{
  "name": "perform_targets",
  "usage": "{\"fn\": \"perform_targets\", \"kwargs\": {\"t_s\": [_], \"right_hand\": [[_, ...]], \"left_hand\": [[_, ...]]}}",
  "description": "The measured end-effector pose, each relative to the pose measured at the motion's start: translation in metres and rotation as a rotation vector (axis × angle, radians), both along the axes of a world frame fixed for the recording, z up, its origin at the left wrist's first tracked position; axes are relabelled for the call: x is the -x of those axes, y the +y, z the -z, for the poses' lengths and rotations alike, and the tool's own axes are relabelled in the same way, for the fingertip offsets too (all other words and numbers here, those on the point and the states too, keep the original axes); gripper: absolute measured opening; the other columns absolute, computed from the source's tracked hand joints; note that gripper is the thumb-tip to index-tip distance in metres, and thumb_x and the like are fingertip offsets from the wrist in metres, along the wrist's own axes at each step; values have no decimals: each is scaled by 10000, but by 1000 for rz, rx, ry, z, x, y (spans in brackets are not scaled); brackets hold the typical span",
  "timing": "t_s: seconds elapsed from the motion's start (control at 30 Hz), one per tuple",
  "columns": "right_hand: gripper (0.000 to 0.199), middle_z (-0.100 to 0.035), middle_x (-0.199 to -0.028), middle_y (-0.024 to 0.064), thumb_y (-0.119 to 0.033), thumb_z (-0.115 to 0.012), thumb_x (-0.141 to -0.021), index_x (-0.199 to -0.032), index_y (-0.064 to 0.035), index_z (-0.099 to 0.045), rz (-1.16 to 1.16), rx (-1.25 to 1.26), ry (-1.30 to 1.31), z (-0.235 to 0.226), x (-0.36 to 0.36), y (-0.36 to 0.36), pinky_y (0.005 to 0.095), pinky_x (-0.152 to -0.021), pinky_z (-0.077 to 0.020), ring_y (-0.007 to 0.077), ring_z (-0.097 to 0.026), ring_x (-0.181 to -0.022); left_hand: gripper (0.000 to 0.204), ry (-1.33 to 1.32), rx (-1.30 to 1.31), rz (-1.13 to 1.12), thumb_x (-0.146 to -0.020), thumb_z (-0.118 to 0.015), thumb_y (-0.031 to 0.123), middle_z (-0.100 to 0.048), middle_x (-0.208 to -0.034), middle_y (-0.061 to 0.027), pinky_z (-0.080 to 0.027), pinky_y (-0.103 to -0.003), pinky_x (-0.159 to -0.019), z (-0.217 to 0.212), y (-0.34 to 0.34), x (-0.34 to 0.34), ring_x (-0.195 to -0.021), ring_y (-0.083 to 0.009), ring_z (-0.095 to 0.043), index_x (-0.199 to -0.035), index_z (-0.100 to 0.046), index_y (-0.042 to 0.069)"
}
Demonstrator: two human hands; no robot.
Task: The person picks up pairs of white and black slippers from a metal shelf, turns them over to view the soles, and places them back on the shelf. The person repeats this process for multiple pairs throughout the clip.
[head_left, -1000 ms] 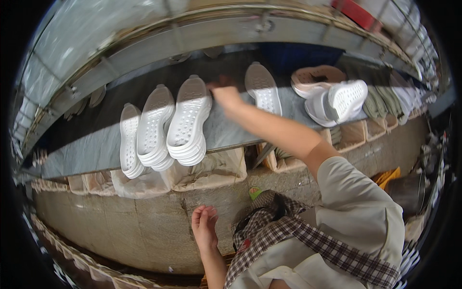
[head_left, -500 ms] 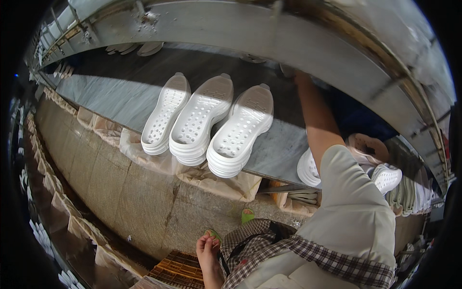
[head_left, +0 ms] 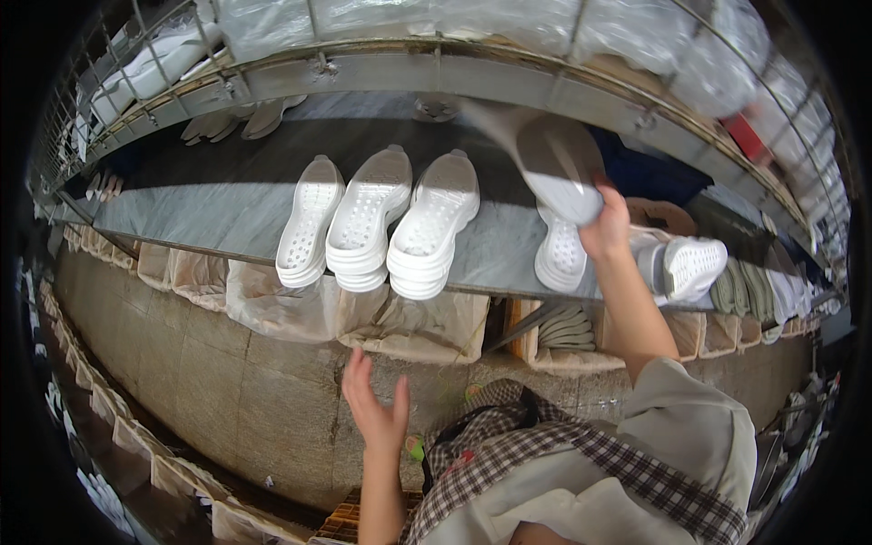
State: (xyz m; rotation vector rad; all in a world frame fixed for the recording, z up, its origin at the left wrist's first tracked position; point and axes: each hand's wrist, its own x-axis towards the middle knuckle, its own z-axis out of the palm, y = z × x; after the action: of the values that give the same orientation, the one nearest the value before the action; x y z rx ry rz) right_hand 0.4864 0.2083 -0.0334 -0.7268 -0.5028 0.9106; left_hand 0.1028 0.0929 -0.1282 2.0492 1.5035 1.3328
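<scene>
My right hand (head_left: pixel 609 221) grips a pale, smooth shoe sole (head_left: pixel 556 173) by its near end, over the right part of the grey marble-look worktop (head_left: pixel 218 227). Motion smears the far part of this sole. Beneath it lies a white perforated sole (head_left: pixel 560 259), partly covered. Three stacks of white perforated shoe soles stand side by side: a left stack (head_left: pixel 309 222), a middle stack (head_left: pixel 368 213) and a right stack (head_left: pixel 436 218). My left hand (head_left: pixel 374 409) is raised short of the worktop's front edge, fingers apart, holding nothing.
Above the worktop runs a wire-sided shelf (head_left: pixel 436 68) with clear plastic bags on it. Lined bins (head_left: pixel 413 327) sit under the front edge. More soles (head_left: pixel 263 118) lie at the back left. Right of my hand are a white sole (head_left: pixel 695 268) and grey-green soles (head_left: pixel 743 289).
My right hand has come back from under the shelf with a pale sole in it. My left hand has risen toward the worktop, its fingers spreading. The view has shifted.
</scene>
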Motion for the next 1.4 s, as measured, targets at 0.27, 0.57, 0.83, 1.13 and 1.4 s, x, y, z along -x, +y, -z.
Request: {"fn": "perform_targets", "kwargs": {"t_s": [0.27,0.57,0.83,1.13,1.4], "right_hand": [[444,-629,-1071,202,-170,-569,-836,-1178,107,-514,-354,101,-332,-35,68,-131,316,-838,-507,235,-637,-946],[487,-639,-1014,203,-267,-537,-869,-1177,110,-513,-456,246,-266,-44,114,-152,319,-772,-535,245,-650,-900],[518,-612,-1054,154,-426,-453,-935,-1243,-13,-498,-258,256,-567,1,69,-112,348,-874,-443,200,-559,-1019],[841,-366,-1394,267,-417,-673,-768,-1368,70,-342,330,891,-893,108,-37,-65,358,-1049,-297,321,-367,-1299],[560,-557,-1057,121,-411,-634,-791,-1153,5,-538,120,982,-741,103,-37,-67,394,-677,-431,216,-505,-903]], "left_hand": [[948,125,-568,90,-663,-823,258,-334,-1427,-179,-271,-547,-1030,-68,40,12,-1306,-388,-322,-1397,-235,139],[739,272,-635,132,-617,-830,206,-478,-1325,-112,-306,-530,-1013,-80,22,34,-1227,-322,-445,-1255,-460,161],[409,-797,327,232,-829,-631,66,-603,-1101,-135,-481,-289,-834,-60,-11,52,-983,-171,-592,-1184,-491,-80],[430,-1294,451,218,-883,-589,108,-592,-1125,-138,-463,-295,-879,-52,-27,70,-990,-164,-585,-1228,-442,-102],[450,-1239,451,167,-873,-607,113,-587,-1134,-139,-448,-303,-901,-52,-33,67,-1006,-167,-575,-1230,-439,-104]]}}
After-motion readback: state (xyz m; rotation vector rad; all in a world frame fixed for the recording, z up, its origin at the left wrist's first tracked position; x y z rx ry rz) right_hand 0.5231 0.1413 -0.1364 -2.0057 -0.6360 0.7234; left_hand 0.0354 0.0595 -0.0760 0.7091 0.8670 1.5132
